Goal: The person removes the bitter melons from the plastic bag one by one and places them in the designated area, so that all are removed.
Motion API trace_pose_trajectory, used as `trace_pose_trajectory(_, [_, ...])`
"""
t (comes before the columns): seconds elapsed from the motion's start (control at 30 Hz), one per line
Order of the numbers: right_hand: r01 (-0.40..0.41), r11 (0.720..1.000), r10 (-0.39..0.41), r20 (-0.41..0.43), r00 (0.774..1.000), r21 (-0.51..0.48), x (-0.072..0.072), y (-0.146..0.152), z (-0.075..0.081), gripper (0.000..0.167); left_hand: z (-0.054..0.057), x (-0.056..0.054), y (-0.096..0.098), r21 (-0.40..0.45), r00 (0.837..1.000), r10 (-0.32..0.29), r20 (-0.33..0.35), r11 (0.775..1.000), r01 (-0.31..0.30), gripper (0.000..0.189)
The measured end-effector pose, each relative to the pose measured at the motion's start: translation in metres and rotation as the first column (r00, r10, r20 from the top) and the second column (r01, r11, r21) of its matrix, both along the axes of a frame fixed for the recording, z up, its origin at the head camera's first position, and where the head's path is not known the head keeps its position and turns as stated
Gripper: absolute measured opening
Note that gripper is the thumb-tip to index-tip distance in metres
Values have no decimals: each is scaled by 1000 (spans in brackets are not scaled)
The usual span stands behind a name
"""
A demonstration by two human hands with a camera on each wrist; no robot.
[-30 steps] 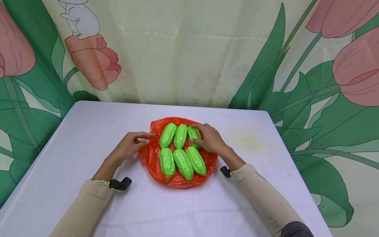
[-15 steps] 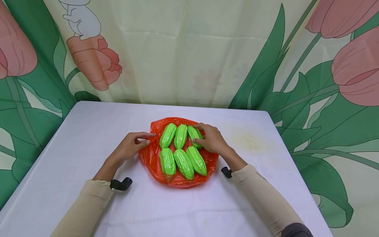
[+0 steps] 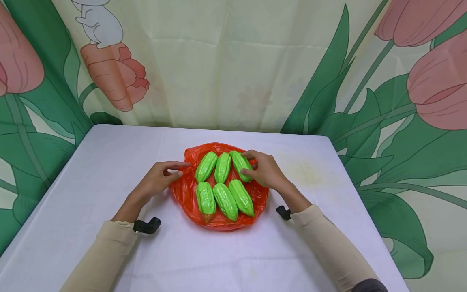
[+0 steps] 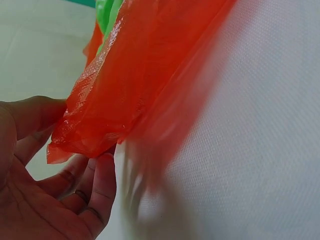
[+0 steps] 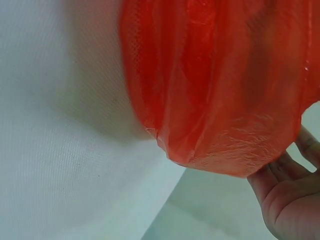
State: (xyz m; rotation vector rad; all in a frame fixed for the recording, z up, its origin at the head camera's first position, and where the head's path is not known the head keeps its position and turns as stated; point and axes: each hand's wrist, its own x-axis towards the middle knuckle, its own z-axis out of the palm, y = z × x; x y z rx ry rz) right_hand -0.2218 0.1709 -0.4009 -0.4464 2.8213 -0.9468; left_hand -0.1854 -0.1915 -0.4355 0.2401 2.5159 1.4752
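Note:
Several bright green, ridged bitter melons (image 3: 225,201) lie in two rows inside a red plastic bag (image 3: 182,198), its rim rolled down around them on the table. With thumb and fingers, my right hand (image 3: 268,170) holds the far-right bitter melon (image 3: 240,165) of the back row, covering part of its right side. At the bag's left rim is my left hand (image 3: 158,178); in the left wrist view its thumb and fingers pinch the bag's edge (image 4: 95,125) between them. The right wrist view shows the bag's outer side (image 5: 210,100), with the right hand (image 5: 295,195) partly behind it.
A white cloth covers the table (image 3: 189,259). Behind it hangs a printed curtain (image 3: 226,73) with tulips and a rabbit on a carrot. Black wrist cameras (image 3: 147,225) sit at both beige sleeves.
The far-right bitter melon of the back row has tilted, its far end now further left and more exposed. My right hand has shifted slightly right. The left hand stays at the rim.

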Motion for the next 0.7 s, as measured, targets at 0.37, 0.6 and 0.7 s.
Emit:
trace_pose_trajectory(0.37, [-10, 996, 10, 2, 1000, -87, 5, 6, 10, 54, 0, 0, 0, 0, 1000, 0, 11, 1000, 0, 40])
trace_pose_trajectory(0.6, [11, 987, -14, -19, 1000, -160, 1, 14, 13, 54, -2, -1, -2, 0, 1000, -23, 9, 1000, 23, 40])
trace_pose_trajectory(0.7, [36, 983, -37, -6, 999, -178, 0, 19, 12, 55, -3, -1, -4, 4, 999, -35, 7, 999, 35, 40])
